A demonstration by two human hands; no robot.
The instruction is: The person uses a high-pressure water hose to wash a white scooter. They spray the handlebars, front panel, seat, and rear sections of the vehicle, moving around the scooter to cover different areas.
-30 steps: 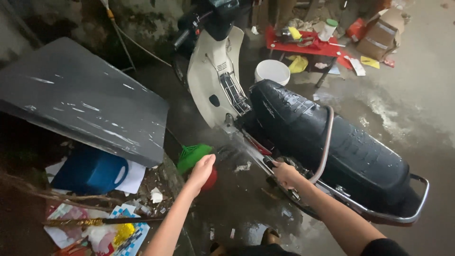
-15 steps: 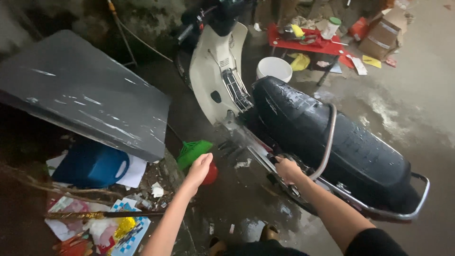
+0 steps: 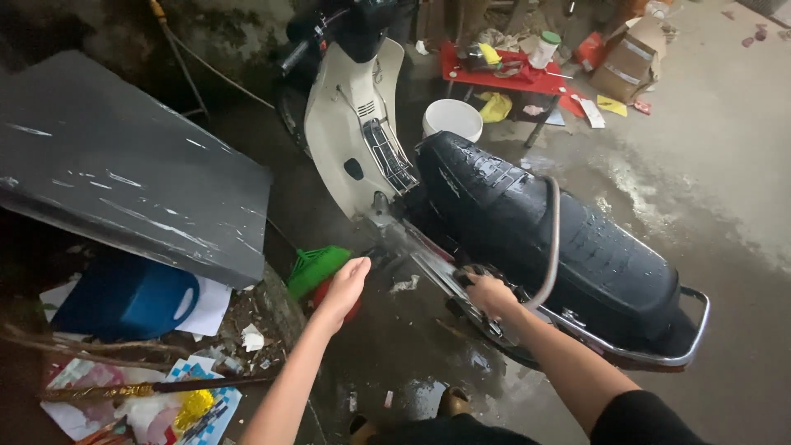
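My right hand [image 3: 488, 292] is down at the near side of the scooter [image 3: 494, 206], fingers curled shut around the end of a grey hose [image 3: 554, 239] that loops up over the wet black seat [image 3: 544, 222] and back down to my fist. Water sprays left from there across the footboard area. My left hand [image 3: 346, 284] hangs open, fingers loosely together, gripping nothing, hovering just above a green plastic basket [image 3: 317, 268] with something red [image 3: 334, 301] beside it on the wet floor.

The scooter lies diagonally across the scene: cream front shield [image 3: 346, 124] far and left, chrome rear rail [image 3: 659, 350] near and right. The seat glistens with droplets.

To the left, a big dark grey board [image 3: 124, 189] leans low, its near corner close to the green basket. Under it sits a blue container [image 3: 124, 301], then a litter of papers [image 3: 210, 305] and colourful scraps, with a long thin stick [image 3: 156, 387] lying across them near the bottom left.

Far beyond the scooter: a white bucket [image 3: 451, 119] just behind the seat's front, a low red table [image 3: 507, 74] piled with odds and ends, and a cardboard box [image 3: 630, 58] further right. The concrete floor [image 3: 725, 181] to the right shows a wet patch.
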